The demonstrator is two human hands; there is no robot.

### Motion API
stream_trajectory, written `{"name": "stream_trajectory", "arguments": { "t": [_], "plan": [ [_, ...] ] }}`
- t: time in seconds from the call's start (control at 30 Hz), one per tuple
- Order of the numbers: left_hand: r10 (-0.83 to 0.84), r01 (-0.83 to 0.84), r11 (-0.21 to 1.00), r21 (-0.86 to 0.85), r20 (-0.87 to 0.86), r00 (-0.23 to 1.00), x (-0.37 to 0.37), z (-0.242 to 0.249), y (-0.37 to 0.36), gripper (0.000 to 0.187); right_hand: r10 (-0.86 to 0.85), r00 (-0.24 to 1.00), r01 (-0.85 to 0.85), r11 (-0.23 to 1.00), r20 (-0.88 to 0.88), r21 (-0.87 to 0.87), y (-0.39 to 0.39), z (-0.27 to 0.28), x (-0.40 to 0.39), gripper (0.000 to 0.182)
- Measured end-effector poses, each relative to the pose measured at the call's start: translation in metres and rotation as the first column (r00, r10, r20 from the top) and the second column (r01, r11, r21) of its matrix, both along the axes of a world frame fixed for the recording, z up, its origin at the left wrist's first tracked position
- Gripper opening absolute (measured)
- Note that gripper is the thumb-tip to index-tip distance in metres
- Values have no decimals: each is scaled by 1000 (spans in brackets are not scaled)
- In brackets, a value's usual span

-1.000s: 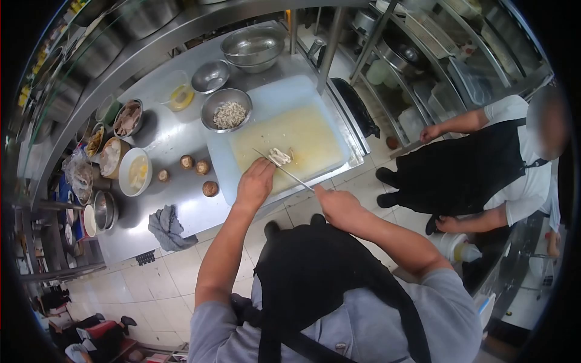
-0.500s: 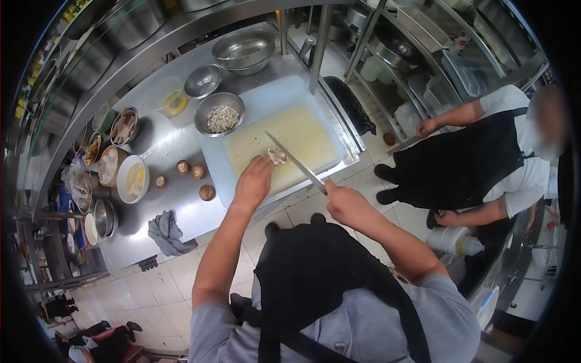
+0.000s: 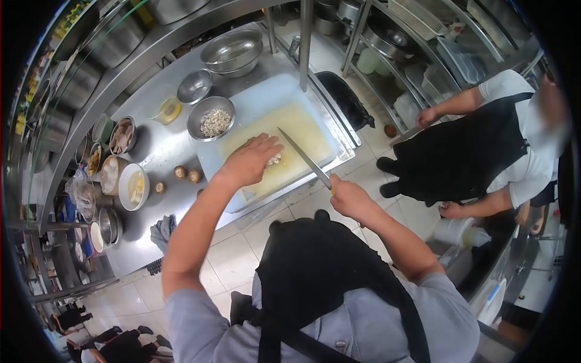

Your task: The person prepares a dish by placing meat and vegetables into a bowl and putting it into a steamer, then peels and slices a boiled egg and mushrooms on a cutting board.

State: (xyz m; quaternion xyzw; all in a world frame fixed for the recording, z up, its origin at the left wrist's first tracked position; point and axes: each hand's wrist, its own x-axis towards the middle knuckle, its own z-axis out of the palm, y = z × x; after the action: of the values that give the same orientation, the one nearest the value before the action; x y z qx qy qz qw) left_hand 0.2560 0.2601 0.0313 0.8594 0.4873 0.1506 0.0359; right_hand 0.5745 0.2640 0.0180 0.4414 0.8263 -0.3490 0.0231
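Observation:
My right hand [image 3: 349, 196] is wrapped round the handle of a kitchen knife [image 3: 302, 156]. The long blade points away over the yellowed cutting board [image 3: 311, 130]. My left hand [image 3: 253, 160] reaches flat over the board with its fingers stretched out. Beside its fingertips lie pale chopped mushroom pieces [image 3: 274, 160], partly covered by the hand. Past the left hand, a steel bowl [image 3: 195, 126] holds finely chopped mushroom [image 3: 215, 123]. Whole brown mushrooms [image 3: 180, 172] sit on the steel table to the left, one partly hidden by my forearm.
Steel bowls [image 3: 233, 51] stand at the back of the table [image 3: 154, 136]. To the left are a white bowl [image 3: 134, 186], several food containers and a grey cloth [image 3: 162, 233]. A co-worker in a black apron [image 3: 457, 151] stands at the right, near a shelf rack [image 3: 387, 78].
My left hand has gone from curled fingers at the mushroom pieces to a flat hand farther up the board. The knife has shifted slightly right, away from the pieces.

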Motion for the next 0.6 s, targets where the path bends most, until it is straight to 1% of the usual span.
{"name": "stream_trajectory", "arguments": {
  "t": [0.03, 0.07, 0.1, 0.13, 0.17, 0.2, 0.23, 0.3, 0.33, 0.4, 0.53, 0.6],
  "plan": [
    [-3, 3, 1000, -1, -2, 1000, -4, -5, 4, 40, 3, 1000, -2, 1000, 30, -24, 1, 1, -1, 36],
    [-100, 96, 994, -46, -109, 989, -10, -13, 8, 42, 1, 1000, -1, 1000, 28, -24, 0, 2, -2, 36],
    [-199, 181, 978, -99, -211, 957, -10, -9, 12, 44, -16, 1000, 17, 999, 18, -41, -1, 3, -2, 36],
    [-201, 183, 978, -99, -214, 956, -9, -6, 18, 44, -35, 999, 35, 998, 7, -57, -1, 3, -3, 37],
    [-154, 80, 950, -303, -229, 961, -8, -4, 24, 47, -37, 999, 37, 998, 5, -57, -1, 3, -3, 37],
    [-110, -30, 872, -489, -254, 961, -5, 0, 27, 50, -39, 999, 40, 998, 7, -57, -2, 2, -3, 37],
    [-111, -30, 871, -490, -255, 960, -5, 2, 26, 50, -41, 999, 42, 997, 8, -57, -2, 1, -3, 37],
    [145, -180, 829, -529, -107, 984, -3, 2, 20, 50, -40, 999, 41, 997, 16, -59, -2, 2, -3, 38],
    [145, -181, 829, -529, -109, 983, -2, -3, 14, 50, -38, 999, 40, 997, 25, -59, -2, 3, -4, 38],
    [288, -219, 922, -318, 188, 939, -1, -14, -1, 46, -20, 1000, 21, 999, 22, -41, -2, 6, -3, 38],
    [286, -226, 936, -268, 211, 935, -5, -19, -4, 50, 26, 999, -26, 1000, 20, -9, -1, 8, -3, 35],
    [295, -235, 892, -387, 105, 950, -8, -21, 3, 58, 45, 999, -45, 999, 14, -2, -1, 8, -3, 34]
  ]
}}
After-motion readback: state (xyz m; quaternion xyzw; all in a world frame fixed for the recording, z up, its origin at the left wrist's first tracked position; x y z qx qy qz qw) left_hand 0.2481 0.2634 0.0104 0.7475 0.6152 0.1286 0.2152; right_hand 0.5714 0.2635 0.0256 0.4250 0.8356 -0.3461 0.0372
